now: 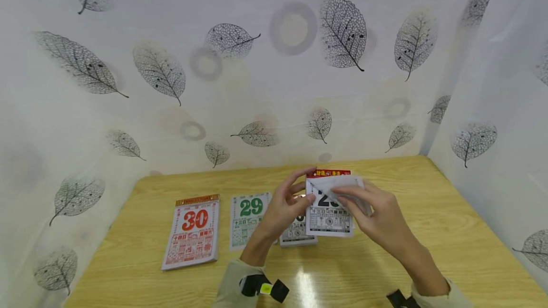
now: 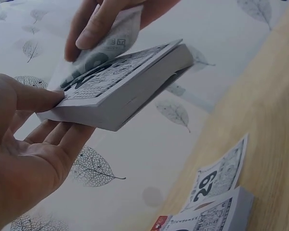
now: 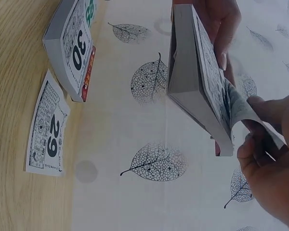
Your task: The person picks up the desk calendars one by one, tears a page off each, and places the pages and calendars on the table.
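Note:
My left hand (image 1: 284, 206) grips a thick tear-off calendar (image 1: 329, 225) by its left side, thumb on the front page and fingers beneath. The calendar is raised off the table and tilted, with a red header strip at its top. A thin top page (image 3: 241, 109) is lifted and curled over toward the right. My right hand (image 1: 383, 210) pinches this page between thumb and fingers, as the right wrist view shows. Under the lifted page, a black number is partly covered. Whether the page is still attached along the header cannot be made out.
Behind the held calendar lies another calendar with a black 30 (image 3: 76, 55). Near it is a loose torn page with a black 29 (image 3: 47, 132). Farther left are a green 29 page (image 1: 250, 220) and a thick red 30 calendar (image 1: 194, 232). A leaf-patterned curtain (image 1: 274, 84) borders the wooden table (image 1: 428, 222).

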A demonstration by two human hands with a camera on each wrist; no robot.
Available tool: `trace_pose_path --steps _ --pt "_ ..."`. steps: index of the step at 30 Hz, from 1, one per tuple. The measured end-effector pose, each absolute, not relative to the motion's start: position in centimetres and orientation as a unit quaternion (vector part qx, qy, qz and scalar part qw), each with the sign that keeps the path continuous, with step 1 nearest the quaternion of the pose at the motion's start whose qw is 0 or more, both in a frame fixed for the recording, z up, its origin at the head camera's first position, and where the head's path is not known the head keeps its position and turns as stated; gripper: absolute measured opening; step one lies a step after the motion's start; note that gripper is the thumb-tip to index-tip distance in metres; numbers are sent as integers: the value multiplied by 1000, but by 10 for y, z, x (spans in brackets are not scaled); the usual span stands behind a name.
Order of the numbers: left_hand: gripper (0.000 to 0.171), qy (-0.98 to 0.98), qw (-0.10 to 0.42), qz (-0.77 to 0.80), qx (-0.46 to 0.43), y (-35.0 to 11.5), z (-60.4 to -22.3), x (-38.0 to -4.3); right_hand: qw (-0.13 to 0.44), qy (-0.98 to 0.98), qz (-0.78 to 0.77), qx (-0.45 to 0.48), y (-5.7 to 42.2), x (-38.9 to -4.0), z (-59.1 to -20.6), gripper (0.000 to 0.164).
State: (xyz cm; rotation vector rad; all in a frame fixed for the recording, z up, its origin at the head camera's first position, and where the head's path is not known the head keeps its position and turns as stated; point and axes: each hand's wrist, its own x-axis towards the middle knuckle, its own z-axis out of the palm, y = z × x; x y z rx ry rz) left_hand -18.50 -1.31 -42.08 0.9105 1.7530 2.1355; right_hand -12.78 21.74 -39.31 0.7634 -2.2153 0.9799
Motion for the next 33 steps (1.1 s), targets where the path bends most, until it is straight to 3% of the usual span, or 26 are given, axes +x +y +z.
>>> trace_pose_path --steps 12,33 --pt "60 595 122 730 313 -7 -420 -180 363 -818 378 238 221 -131 -391 40" --pt "54 605 112 732 293 -5 -421 -179 345 -802 444 200 230 -133 -391 34"
